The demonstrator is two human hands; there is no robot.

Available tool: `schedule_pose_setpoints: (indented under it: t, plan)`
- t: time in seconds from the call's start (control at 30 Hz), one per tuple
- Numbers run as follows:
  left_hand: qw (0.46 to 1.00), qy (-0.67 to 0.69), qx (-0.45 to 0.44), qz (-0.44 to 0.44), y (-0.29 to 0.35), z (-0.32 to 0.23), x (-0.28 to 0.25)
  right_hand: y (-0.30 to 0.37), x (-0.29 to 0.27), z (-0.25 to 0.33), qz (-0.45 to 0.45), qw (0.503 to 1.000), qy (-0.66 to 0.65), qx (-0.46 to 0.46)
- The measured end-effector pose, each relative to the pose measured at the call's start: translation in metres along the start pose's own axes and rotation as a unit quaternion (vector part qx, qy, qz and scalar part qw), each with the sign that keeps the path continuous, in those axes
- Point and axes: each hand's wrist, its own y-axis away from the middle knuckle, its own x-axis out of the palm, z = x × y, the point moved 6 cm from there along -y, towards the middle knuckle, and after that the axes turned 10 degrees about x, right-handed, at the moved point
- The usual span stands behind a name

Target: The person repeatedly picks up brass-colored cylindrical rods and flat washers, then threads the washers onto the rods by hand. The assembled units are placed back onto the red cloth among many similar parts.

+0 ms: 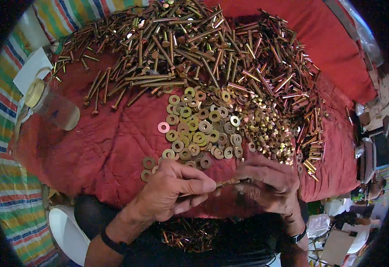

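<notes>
Low over the near edge of the red cloth, my left hand (176,189) is closed, thumb and fingers pinching a thin brass-coloured bolt (222,184). The bolt lies roughly level, its free end toward the right. My right hand (270,182) is curled at that end, blurred by motion; whatever its fingertips hold cannot be made out. Just beyond both hands lies a pile of flat washers (199,138) in dull gold. Right of these is a heap of small nuts or short sleeves (268,129), too small to tell apart.
Long bolts (172,49) are heaped across the far side, with slim metal tubes (288,84) toward the right. A lidded clear jar (56,109) lies tilted at left on the red cloth (110,147). More metal pieces (190,233) sit in a dark hollow at my lap. A white chair (67,229) stands lower left.
</notes>
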Motion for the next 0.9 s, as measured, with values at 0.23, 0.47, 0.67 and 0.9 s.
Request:
schedule_pose_setpoints:
  t: [0.23, 0.47, 0.67, 0.9]
  plan:
    - [0.996, 0.048, -0.063, 0.03, -0.001, 0.01, 0.002, 0.005, 0.0, 0.008, -0.008, 0.994, 0.07, -0.085]
    - [0.994, 0.047, -0.084, 0.046, 0.0, 0.014, 0.002, 0.01, 0.001, 0.003, 0.017, 0.994, 0.06, -0.09]
    - [0.999, -0.015, -0.006, 0.033, 0.0, 0.012, 0.001, 0.015, 0.002, -0.006, 0.049, 0.991, 0.112, -0.049]
    - [0.855, -0.383, 0.349, 0.029, 0.007, -0.023, 0.021, 0.011, 0.01, -0.004, 0.014, 0.993, 0.12, -0.011]
